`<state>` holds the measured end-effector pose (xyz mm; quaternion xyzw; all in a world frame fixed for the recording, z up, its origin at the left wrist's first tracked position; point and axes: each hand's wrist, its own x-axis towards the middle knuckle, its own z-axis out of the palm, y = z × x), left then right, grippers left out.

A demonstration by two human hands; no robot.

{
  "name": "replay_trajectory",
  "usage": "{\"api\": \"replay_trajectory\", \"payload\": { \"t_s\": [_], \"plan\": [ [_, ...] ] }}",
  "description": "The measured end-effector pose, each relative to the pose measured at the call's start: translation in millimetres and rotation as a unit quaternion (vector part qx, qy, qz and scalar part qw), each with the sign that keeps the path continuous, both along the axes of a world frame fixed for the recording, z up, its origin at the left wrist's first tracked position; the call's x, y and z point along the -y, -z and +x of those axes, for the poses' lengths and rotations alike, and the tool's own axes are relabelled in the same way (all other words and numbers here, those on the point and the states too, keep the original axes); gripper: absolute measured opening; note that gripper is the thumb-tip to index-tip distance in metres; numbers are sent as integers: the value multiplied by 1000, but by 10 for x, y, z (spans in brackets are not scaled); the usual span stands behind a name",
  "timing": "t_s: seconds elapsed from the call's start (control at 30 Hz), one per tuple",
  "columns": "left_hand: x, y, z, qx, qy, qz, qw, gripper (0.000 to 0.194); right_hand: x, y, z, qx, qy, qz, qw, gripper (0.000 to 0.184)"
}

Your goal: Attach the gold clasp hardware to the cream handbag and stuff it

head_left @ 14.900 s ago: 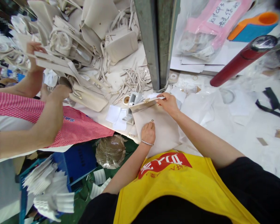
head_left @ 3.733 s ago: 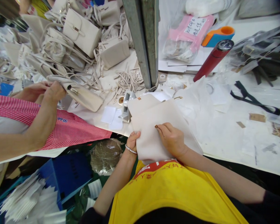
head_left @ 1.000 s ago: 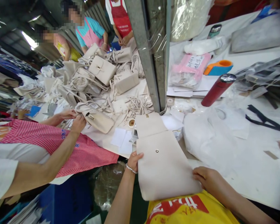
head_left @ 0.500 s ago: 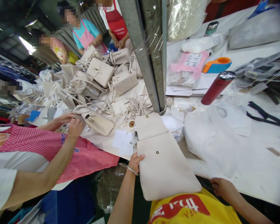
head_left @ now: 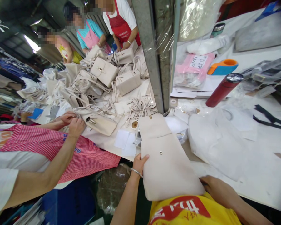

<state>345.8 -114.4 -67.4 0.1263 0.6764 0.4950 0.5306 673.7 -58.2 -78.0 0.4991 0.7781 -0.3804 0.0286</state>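
Observation:
A flat cream leather bag (head_left: 170, 170) lies on the table edge, with its flap (head_left: 153, 125) stretching up toward a steel post. A small metal snap stud (head_left: 160, 152) shows on its face. My left hand (head_left: 140, 164), wearing a thin bracelet, grips the bag's left edge. My right hand (head_left: 216, 189) sits at the lower right corner, fingers against the edge, holding nothing. To the left, a co-worker's hands (head_left: 72, 122) work on another cream handbag (head_left: 99, 124).
Heaped cream handbags (head_left: 103, 72) and loose straps (head_left: 140, 107) cover the table beyond a plastic-wrapped steel post (head_left: 154, 56). A white plastic sheet (head_left: 213, 140) lies to the right, near a red bottle (head_left: 224, 90). Further co-workers stand at the far end.
My right hand has come back up to the bag's lower right corner. The view has shifted slightly, and the bag still lies flat under my left hand.

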Motion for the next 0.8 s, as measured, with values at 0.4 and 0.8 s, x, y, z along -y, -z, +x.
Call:
{"api": "replay_trajectory", "payload": {
  "t_s": [0.4, 0.8],
  "plan": [
    [18, 9, 63, -31, 27, 39, 998, 38, -2008, -364, -2524, -97, 41, 127, 986, 33],
    [62, 31, 52, 38, -12, 57, 998, 38, -2311, -319, -2800, 11, -49, 121, 991, 28]
  ]
}}
